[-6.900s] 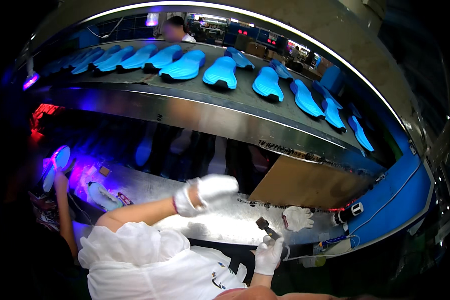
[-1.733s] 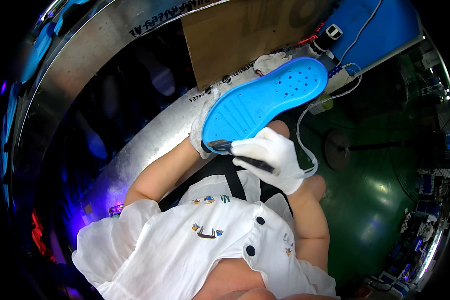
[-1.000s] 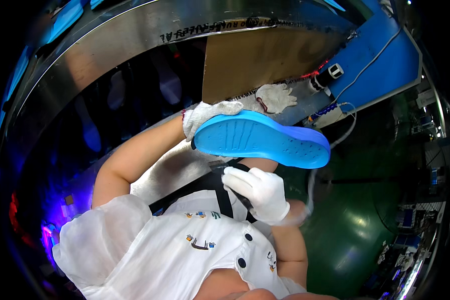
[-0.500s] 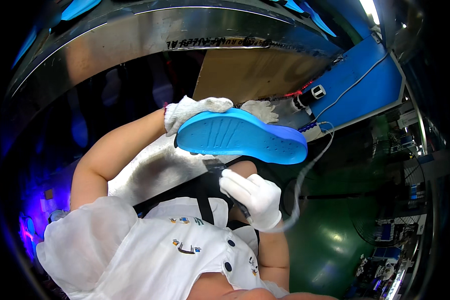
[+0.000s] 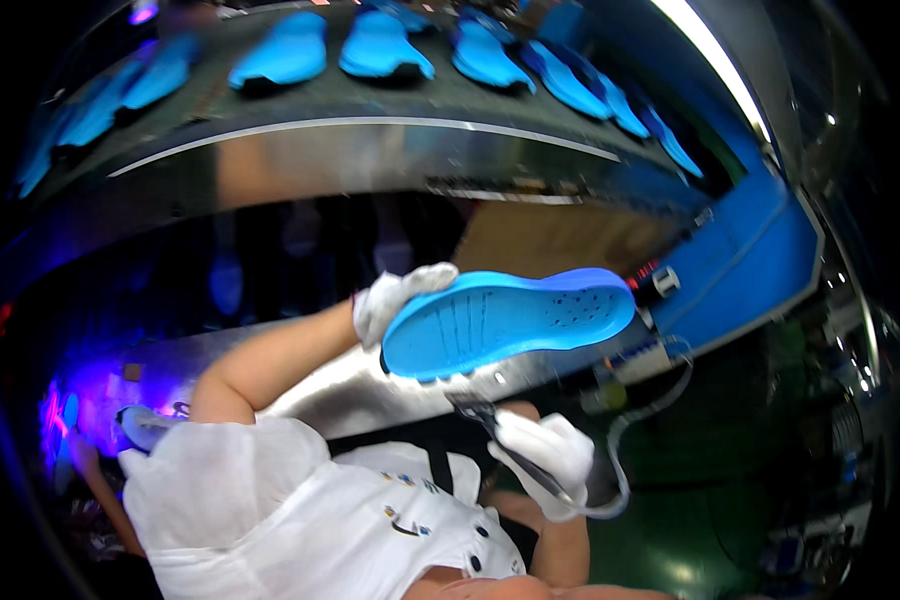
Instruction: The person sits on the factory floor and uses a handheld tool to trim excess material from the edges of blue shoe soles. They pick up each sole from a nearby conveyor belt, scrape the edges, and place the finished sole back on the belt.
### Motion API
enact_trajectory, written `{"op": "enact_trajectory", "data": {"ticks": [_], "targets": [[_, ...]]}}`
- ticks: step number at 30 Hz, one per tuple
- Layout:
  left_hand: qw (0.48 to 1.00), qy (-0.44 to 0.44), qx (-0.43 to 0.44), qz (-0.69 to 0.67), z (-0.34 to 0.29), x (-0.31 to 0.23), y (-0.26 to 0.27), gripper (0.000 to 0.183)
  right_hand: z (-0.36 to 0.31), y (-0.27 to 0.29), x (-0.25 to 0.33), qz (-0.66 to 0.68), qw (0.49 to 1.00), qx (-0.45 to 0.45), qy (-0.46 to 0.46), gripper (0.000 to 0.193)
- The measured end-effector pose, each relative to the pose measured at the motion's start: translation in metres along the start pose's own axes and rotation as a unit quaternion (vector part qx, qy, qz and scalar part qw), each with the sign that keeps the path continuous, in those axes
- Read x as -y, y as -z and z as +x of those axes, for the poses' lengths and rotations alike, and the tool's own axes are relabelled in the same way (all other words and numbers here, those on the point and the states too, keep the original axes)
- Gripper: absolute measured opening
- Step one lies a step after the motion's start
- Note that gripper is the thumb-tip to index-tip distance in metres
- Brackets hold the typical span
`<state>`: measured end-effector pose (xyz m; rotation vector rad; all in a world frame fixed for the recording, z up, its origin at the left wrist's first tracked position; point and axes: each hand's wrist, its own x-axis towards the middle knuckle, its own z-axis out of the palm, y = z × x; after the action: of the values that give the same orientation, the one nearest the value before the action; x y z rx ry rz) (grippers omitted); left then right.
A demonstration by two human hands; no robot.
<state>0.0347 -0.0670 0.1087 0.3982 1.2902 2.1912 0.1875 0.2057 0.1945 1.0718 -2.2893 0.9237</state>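
One co-worker's forearm (image 5: 100, 490), out of view half a second ago, shows at the far left, near a pale, shoe-like item (image 5: 148, 425) in purple light. Above, far more of the belt (image 5: 300, 105) has entered the picture, with its row of blue soles (image 5: 280, 50).

The wearer's left hand (image 5: 400, 300), in a white knit glove, keeps its grasp on the ribbed end of a bright blue shoe sole (image 5: 510, 325); the fingers behind it are hidden. The sole is held up in front of the metal worktop (image 5: 340, 392), its ribbed and dotted face toward the camera, covering the spot where a spare glove showed earlier.

Below the sole, a dark flat brush (image 5: 473, 408) stands apart from it; 1.7 seconds ago its bristles touched the ribbed end. The gloved right hand (image 5: 550, 450) has its fingers closed around the handle. A pale tube (image 5: 620, 460) loops up beyond that hand.
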Motion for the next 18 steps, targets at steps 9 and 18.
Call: {"op": "enact_trajectory", "data": {"ticks": [9, 18], "targets": [[0.907, -0.290, 0.109, -0.286, -0.133, -0.187, -0.056, 0.108, 0.000, -0.030, -0.017, 0.167, 0.976, -0.130, -0.051, 0.033], [0.728, -0.509, -0.400, 0.227, -0.175, -0.203, -0.041, 0.025, -0.015, -0.051, -0.032, 0.220, 0.966, -0.098, -0.096, 0.029]]}}
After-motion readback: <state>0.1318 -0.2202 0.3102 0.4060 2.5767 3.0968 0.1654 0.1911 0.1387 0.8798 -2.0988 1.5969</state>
